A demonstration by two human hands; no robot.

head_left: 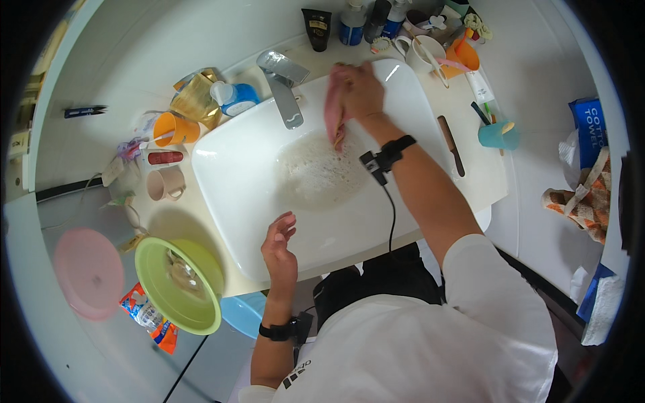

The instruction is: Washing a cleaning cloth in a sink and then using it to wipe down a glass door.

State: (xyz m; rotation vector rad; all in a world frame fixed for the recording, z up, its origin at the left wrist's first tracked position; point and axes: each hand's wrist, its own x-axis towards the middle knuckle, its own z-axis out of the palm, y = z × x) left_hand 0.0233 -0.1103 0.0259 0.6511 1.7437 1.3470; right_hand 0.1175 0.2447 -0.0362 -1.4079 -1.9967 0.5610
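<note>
My right hand [364, 93] is closed around a pink cloth [334, 111] at the far side of the white sink [228, 201], right of the faucet [285, 94]. The cloth's lower end hangs toward cloudy, bubbly water [319, 171] in the basin. Over the sink's near left edge, my left hand [279, 247] is held with its fingers loosely bent and nothing in them. Both wrists wear black straps with small devices, and a cable runs down from the right one.
Left of the sink stand an orange cup [173, 129], a beige mug [165, 184], a blue bottle [236, 99] and a green basin [211, 269] with wet cloth inside. On the right lie a brown comb [451, 146] and a teal cup [498, 136]. Bottles and cups line the back.
</note>
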